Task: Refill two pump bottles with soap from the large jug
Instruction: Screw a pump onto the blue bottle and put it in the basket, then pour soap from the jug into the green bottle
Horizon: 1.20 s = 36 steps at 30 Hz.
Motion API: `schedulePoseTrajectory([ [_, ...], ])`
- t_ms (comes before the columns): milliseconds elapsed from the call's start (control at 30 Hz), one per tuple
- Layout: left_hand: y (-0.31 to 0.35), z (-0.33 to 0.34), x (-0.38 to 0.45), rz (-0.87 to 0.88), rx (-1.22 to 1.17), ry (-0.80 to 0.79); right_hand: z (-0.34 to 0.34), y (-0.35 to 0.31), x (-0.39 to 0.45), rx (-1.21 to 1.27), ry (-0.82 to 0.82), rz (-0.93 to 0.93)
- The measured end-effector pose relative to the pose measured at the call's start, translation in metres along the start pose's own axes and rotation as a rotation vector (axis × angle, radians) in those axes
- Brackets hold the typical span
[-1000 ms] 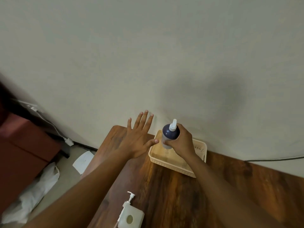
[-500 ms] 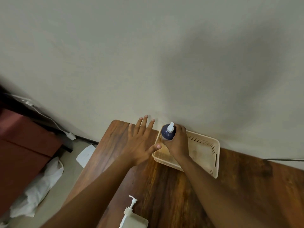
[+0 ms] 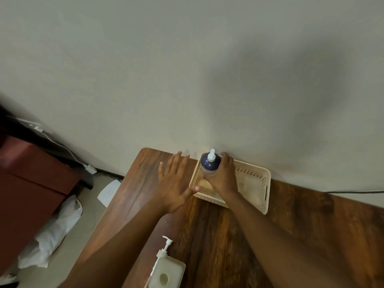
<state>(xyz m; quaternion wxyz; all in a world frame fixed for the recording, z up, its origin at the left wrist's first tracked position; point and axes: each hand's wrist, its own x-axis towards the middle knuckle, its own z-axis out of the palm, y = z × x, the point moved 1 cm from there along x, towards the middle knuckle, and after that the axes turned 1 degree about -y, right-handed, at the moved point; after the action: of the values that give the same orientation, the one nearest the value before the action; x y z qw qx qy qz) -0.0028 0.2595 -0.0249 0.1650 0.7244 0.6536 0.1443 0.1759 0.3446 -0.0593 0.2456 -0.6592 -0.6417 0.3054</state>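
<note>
A pump bottle (image 3: 209, 163) with a dark blue top and a white pump stands upright in the left end of a cream plastic basket (image 3: 267, 188) against the wall. My right hand (image 3: 223, 175) is wrapped around the bottle's clear body. My left hand (image 3: 176, 181) lies flat and open on the wooden table (image 3: 207, 235), its thumb touching the basket's left rim. A second bottle (image 3: 166, 271), clear and square, stands at the table's near edge with its white pump lying beside the open neck. No jug is in view.
The table ends just left of my left hand; below are a white bag (image 3: 52, 229), a sheet of paper (image 3: 109, 191) and a red-brown cabinet (image 3: 31, 183). A cable and plug (image 3: 89, 168) run along the wall's base. A dark cable (image 3: 353, 191) trails right.
My right hand has lowered the dark-topped bottle into the basket's left end. My left hand has settled onto the table beside the basket. The view has shifted, showing more of the basket.
</note>
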Motion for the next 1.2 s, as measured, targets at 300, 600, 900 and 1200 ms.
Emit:
schedulePoseTrajectory([
  [300,0.006,-0.023,-0.088,-0.052,-0.027,0.008,-0.044,-0.005,-0.092,-0.290,-0.060,-0.137],
  [600,0.017,-0.026,-0.199,-0.261,-0.417,-0.090,-0.076,-0.014,-0.199,-0.375,-0.201,-0.156],
  [900,0.015,0.012,-0.253,-0.319,-0.962,-0.328,-0.091,-0.008,-0.241,-0.351,-0.178,-0.119],
  [1200,-0.007,0.028,-0.245,-0.301,-0.927,-0.336,-0.095,0.001,-0.254,-0.267,-0.170,-0.104],
])
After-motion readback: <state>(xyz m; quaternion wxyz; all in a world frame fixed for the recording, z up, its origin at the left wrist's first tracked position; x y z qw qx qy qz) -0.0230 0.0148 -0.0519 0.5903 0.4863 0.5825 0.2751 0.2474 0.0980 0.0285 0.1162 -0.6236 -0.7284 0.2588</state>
